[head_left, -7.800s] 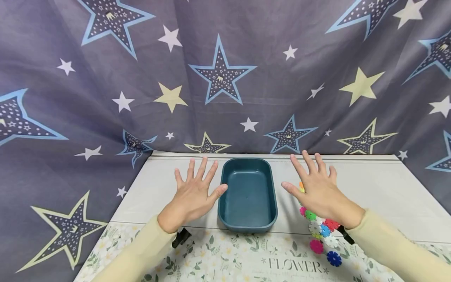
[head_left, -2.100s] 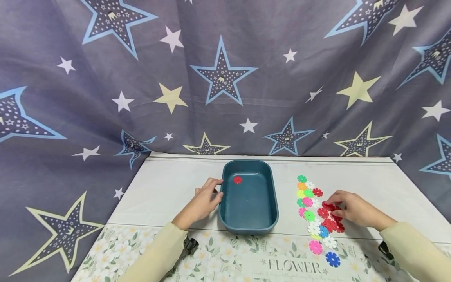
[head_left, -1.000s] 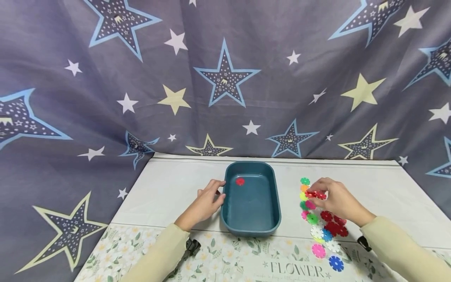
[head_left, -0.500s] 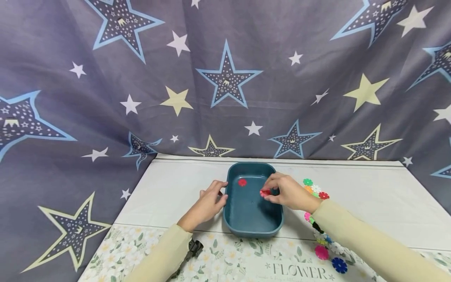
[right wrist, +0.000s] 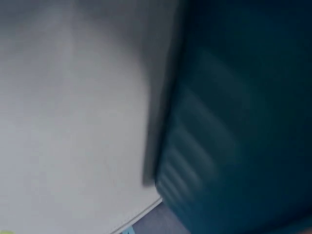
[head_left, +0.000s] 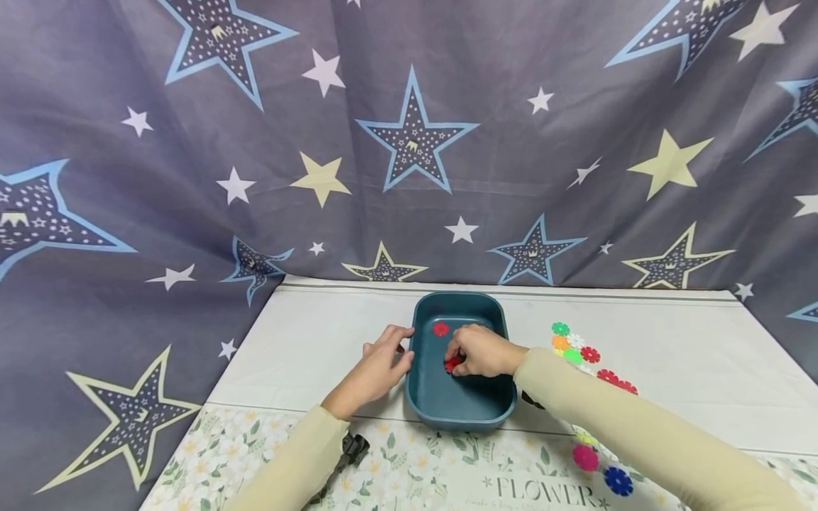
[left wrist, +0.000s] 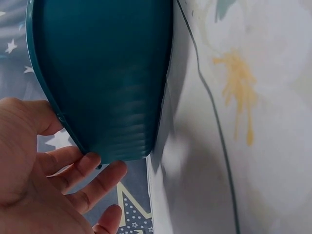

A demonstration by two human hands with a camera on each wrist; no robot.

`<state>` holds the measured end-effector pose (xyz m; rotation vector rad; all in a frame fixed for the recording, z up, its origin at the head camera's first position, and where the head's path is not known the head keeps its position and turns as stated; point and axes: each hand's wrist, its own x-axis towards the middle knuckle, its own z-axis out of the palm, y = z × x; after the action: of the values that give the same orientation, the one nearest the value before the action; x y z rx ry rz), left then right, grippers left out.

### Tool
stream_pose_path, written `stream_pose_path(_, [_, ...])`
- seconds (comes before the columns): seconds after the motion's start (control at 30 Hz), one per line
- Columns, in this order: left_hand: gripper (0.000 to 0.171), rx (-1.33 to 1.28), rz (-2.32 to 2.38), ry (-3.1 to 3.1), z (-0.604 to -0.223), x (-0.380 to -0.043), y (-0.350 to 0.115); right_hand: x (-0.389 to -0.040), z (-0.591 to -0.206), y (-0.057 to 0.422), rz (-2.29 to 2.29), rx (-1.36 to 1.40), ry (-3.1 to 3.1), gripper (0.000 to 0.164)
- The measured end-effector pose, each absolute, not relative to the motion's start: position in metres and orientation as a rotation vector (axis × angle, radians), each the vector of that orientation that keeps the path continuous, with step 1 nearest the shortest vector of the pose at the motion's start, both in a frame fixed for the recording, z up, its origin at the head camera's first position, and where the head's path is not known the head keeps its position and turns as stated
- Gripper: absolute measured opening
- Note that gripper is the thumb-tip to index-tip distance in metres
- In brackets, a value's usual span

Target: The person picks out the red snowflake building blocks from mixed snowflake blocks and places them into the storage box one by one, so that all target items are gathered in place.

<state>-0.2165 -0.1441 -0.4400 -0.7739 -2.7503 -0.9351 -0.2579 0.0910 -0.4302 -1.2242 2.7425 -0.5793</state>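
Note:
A teal plastic bin (head_left: 461,424) stands mid-table, with one red snowflake disc (head_left: 440,328) lying on its floor near the far end. My right hand (head_left: 484,351) reaches down inside it and pinches a red snowflake disc (head_left: 451,364), mostly covered by the fingertips. Beside the bin, my left hand (head_left: 373,369) touches the left rim with relaxed fingers. The left wrist view has that hand's thumb and loosely bent fingers (left wrist: 92,185) against the bin's outer wall (left wrist: 107,73). Only the bin's outer side (right wrist: 219,126) fills the right wrist view; the hand is out of sight there.
Right of the bin lie several loose discs: red (head_left: 608,376), green (head_left: 559,328), orange (head_left: 559,342), pink (head_left: 585,457) and dark blue (head_left: 618,480). My right sleeve (head_left: 607,408) covers part of them. A star-printed curtain (head_left: 409,213) hangs behind the table.
My right hand has taken a red disc from the pile and carried it left into the bin. Both hands were spread earlier; the left then came to the rim and has stayed there.

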Motion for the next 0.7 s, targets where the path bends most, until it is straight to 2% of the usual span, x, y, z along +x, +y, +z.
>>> stream_pose_path(0.3, [0.04, -0.771, -0.894, -2.757, -0.4395, -0.2174, -0.1448, -0.2605, -0.4377, 0.0824, -0.537, -1.246, 2.782, 0.017])
stream_pose_path(0.7, [0.039, -0.779, -0.901, -2.756, -0.4417, -0.2185, -0.1454, -0.2598, -0.4385, 0.0852, -0.525, -1.302, 2.75, 0.026])
